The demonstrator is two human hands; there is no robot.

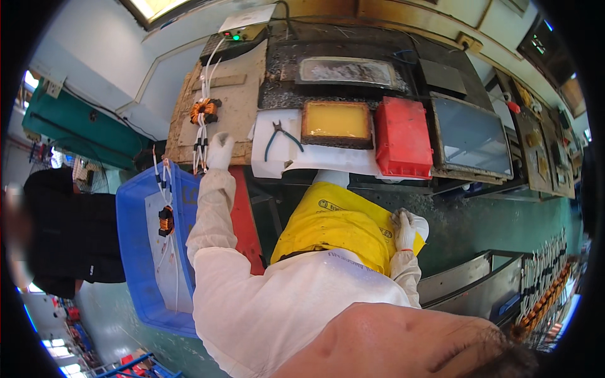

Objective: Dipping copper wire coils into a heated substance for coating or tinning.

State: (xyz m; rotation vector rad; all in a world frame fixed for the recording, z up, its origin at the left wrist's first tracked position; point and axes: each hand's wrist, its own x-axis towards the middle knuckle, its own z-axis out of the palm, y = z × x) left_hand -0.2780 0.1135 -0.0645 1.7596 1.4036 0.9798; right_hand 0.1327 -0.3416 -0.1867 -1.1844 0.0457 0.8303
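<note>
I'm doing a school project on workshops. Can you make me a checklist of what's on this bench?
Surface: stained wooden bench, white sheet in the middle.
Job's things: copper coil with white wires on the bench; a second coil in the blue bin.
Clutter: pliers, yellow tray, red box, grey tray.
Hands: both gloved; left hand rests by the coil's wire ends, whether it grips cannot be told; right hand lies open on a yellow apron.
Cables: white wires run to a box with a green light.
Surroundings: another person in black at left; rack of more coils at right.
</note>
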